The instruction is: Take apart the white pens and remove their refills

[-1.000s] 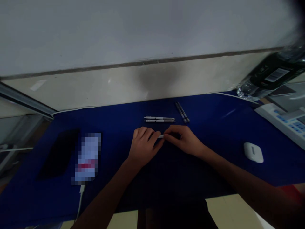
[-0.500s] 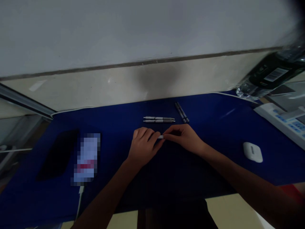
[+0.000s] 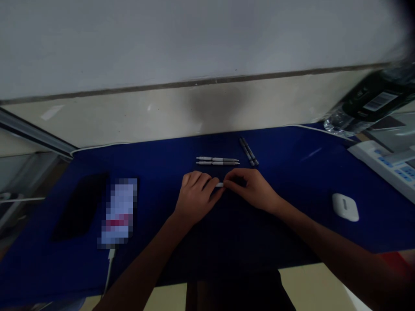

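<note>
Blue desk mat point(image 3: 292, 147): black phone point(image 3: 80, 207), pixelated packet point(image 3: 118, 211) at left; white earbud case point(image 3: 345, 207), keypad device point(image 3: 385, 166), labelled plastic bottle point(image 3: 366, 103) at right.

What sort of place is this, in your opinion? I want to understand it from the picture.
Probably an office or study desk: pens lie on a blue desk mat, near a white earbud case and a keyed electronic device.

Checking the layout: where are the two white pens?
In the head view, the two white pens sit just beyond the left hand, left of the two dark pens.
</note>
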A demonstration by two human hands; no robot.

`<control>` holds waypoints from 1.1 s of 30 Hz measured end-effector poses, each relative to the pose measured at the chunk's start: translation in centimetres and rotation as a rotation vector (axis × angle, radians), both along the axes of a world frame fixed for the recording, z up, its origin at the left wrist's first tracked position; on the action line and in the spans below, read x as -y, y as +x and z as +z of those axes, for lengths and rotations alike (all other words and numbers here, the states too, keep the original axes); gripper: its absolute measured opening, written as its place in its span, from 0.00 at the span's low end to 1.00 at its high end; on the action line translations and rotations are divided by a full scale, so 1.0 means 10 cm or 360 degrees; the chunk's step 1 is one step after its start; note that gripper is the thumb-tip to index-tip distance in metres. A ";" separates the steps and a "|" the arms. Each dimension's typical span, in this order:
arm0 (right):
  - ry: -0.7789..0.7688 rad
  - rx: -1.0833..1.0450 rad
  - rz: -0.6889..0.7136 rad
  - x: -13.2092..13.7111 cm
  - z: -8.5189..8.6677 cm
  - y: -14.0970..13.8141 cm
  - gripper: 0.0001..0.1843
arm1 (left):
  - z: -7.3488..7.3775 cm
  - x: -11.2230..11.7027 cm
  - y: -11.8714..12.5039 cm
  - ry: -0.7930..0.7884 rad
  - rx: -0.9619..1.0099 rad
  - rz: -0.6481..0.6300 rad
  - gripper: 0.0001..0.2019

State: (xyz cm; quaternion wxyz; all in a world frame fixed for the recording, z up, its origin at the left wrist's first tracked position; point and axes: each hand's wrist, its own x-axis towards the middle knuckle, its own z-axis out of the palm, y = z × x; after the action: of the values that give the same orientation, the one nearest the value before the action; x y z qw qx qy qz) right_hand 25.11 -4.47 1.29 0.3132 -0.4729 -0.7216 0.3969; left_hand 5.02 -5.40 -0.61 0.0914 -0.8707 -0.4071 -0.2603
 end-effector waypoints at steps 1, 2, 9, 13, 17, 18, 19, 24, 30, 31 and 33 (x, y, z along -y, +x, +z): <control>0.0048 0.0037 0.0018 0.00 0.01 0.00 0.05 | 0.00 0.00 0.00 0.0002 0.0000 0.0000 0.08; 0.0084 0.0065 0.0032 0.01 0.01 0.00 0.05 | 0.00 0.00 0.00 0.0005 0.0001 -0.0002 0.08; 0.0261 0.0178 0.0097 0.01 -0.08 -0.01 0.05 | -0.01 -0.01 -0.01 0.0005 -0.0004 -0.0020 0.07; 0.0316 0.0222 0.0117 0.02 -0.09 -0.01 0.04 | -0.01 0.00 -0.01 0.0000 0.0002 -0.0026 0.07; 0.0175 0.0111 0.0076 0.01 -0.04 0.00 0.06 | 0.01 -0.01 -0.01 0.0001 0.0027 0.0019 0.07; 0.0137 0.0094 0.0063 0.00 -0.03 0.01 0.07 | 0.01 -0.02 -0.01 0.0003 0.0036 0.0039 0.08; 0.0107 0.0098 0.0059 -0.02 -0.01 0.02 0.09 | 0.01 -0.02 -0.02 0.0008 0.0046 0.0060 0.08; -0.0080 0.0150 0.0148 -0.08 0.02 0.08 0.22 | 0.01 -0.05 -0.04 0.0012 0.0054 0.0108 0.09; -0.0128 -0.0089 0.0073 -0.06 -0.03 0.07 0.07 | -0.03 -0.07 -0.04 -0.0091 0.0089 0.0114 0.10; -0.0124 -0.0119 0.0061 -0.06 -0.04 0.06 0.08 | -0.03 -0.08 -0.04 -0.0095 0.0102 0.0114 0.10; -0.0132 -0.0124 0.0046 -0.05 -0.05 0.05 0.12 | -0.04 -0.08 -0.05 -0.0095 0.0130 0.0113 0.10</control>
State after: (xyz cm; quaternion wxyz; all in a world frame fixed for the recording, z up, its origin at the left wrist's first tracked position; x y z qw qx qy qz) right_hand 25.64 -3.92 0.78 0.3155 -0.4592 -0.6985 0.4491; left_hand 4.57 -4.62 -0.99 0.0579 -0.8468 -0.4486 -0.2800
